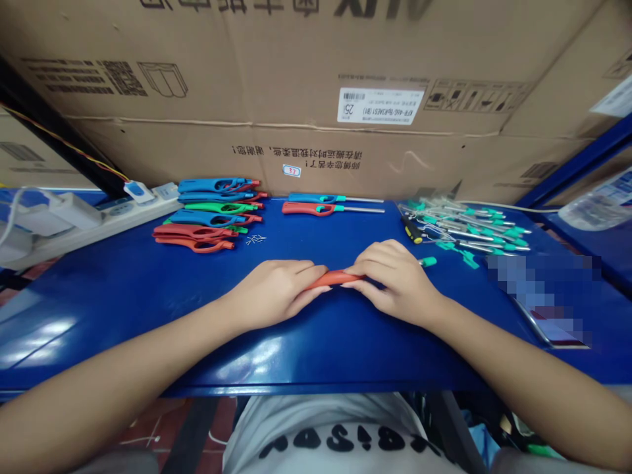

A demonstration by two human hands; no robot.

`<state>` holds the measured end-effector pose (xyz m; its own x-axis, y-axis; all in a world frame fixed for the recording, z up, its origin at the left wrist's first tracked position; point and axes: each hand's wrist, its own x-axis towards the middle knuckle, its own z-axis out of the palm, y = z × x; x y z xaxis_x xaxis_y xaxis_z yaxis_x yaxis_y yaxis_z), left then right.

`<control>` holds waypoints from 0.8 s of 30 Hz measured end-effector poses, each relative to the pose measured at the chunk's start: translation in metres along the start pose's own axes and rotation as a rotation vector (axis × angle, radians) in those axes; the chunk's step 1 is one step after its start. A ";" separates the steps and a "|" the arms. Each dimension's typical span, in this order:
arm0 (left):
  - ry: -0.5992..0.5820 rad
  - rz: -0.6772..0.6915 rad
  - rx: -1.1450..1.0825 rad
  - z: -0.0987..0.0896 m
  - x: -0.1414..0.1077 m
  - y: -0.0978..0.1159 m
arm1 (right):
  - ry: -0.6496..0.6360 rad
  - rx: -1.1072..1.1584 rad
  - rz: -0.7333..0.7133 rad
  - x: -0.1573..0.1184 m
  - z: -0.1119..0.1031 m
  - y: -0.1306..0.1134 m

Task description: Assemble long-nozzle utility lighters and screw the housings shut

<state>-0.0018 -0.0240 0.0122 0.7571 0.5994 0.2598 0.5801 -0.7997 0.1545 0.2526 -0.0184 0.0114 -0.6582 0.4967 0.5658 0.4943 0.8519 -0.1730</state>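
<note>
My left hand (284, 289) and my right hand (395, 280) are closed on opposite ends of an orange lighter handle (336, 278), held just above the blue table. Only its middle shows between my fingers. A teal tip on a metal piece (427, 261) sticks out behind my right hand; whether that hand touches it I cannot tell. Farther left lies a stack of blue, green and red lighter handles (212, 207), with small screws (255, 239) beside it. Two long-nosed lighters, a blue one (311, 197) and a red one (306, 209), lie behind my hands.
Metal lighter tubes with teal parts (474, 227) are heaped at the right, next to a black and yellow screwdriver (412, 229). A phone (553, 322), partly blurred out, lies nearer. A white power strip (99, 224) runs along the left. A large cardboard box (296, 79) walls the back.
</note>
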 end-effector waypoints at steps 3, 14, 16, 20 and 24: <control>0.020 0.000 0.008 -0.004 0.000 -0.005 | 0.008 0.007 0.012 0.000 -0.005 0.008; -0.052 -0.045 -0.043 -0.003 0.002 -0.012 | -0.140 -0.141 -0.034 -0.002 -0.009 0.018; -0.069 -0.071 -0.071 -0.003 0.002 -0.008 | -0.144 -0.171 -0.041 -0.002 -0.009 0.015; -0.085 -0.104 -0.119 0.001 0.002 0.000 | -0.146 -0.153 -0.029 -0.002 -0.006 0.011; -0.109 -0.135 -0.118 0.003 0.002 0.001 | -0.187 -0.102 0.002 -0.001 -0.006 0.015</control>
<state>0.0014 -0.0237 0.0097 0.7068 0.6962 0.1254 0.6441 -0.7066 0.2928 0.2642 -0.0070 0.0128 -0.7460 0.5289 0.4045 0.5447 0.8342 -0.0862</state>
